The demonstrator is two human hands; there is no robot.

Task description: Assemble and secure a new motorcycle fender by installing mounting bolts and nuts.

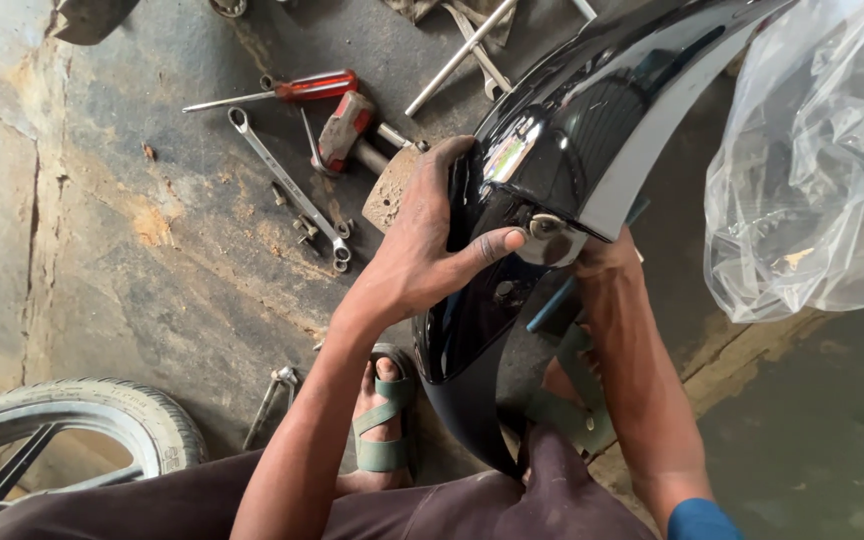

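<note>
A glossy black motorcycle mudguard (pixel 592 110) stands tilted between my knees, its lower end near my sandalled feet. My left hand (pixel 427 240) grips its left edge, thumb pressed on the shiny face beside a small round metal fitting (pixel 546 226). My right hand (pixel 607 262) reaches under the mudguard's right side and is mostly hidden behind it; only the wrist and forearm show.
On the stained concrete floor lie a red-handled screwdriver (pixel 292 90), a long spanner (pixel 287 185), a red hammer (pixel 347 130) and metal rods (pixel 462 55). A tyre with wheel (pixel 102 425) sits at lower left. A clear plastic bag (pixel 822 170) hangs at right.
</note>
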